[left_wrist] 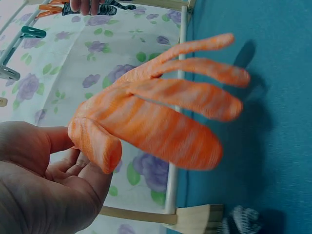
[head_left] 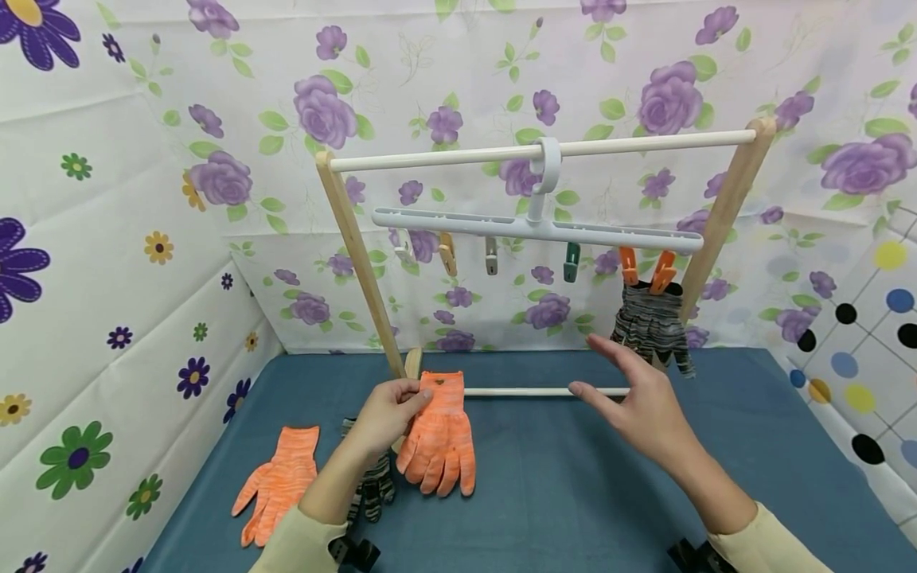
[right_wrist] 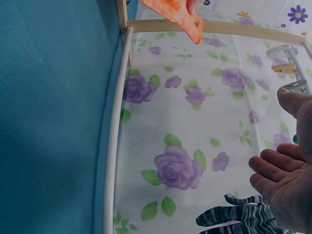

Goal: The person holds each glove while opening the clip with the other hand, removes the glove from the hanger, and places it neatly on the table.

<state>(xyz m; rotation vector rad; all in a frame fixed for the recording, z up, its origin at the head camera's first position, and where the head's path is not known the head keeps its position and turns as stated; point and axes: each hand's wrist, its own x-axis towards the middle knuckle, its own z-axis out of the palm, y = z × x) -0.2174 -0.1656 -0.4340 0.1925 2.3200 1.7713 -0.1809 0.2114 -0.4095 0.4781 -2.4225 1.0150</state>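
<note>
An orange glove (head_left: 440, 442) hangs fingers-down from my left hand (head_left: 387, 414), pinched near its cuff between thumb and fingers; the left wrist view shows the glove (left_wrist: 161, 112) close to my hand (left_wrist: 53, 180). My right hand (head_left: 648, 406) is held in the air with fingers apart, holding nothing, just below a grey striped glove (head_left: 650, 318). Two orange clips (head_left: 662, 272) hold that glove under the right end of a pale hanger (head_left: 501, 226). In the right wrist view my right hand (right_wrist: 287, 180) is beside the striped glove (right_wrist: 243, 217).
The hanger hooks over the white top bar (head_left: 444, 157) of a wooden-sided rack (head_left: 361, 263). Along it hang several clips, including a green one (head_left: 571, 263) and a tan one (head_left: 447, 255). Another orange glove (head_left: 282, 481) and a dark striped glove (head_left: 372, 487) lie on the blue table (head_left: 573, 493) at left.
</note>
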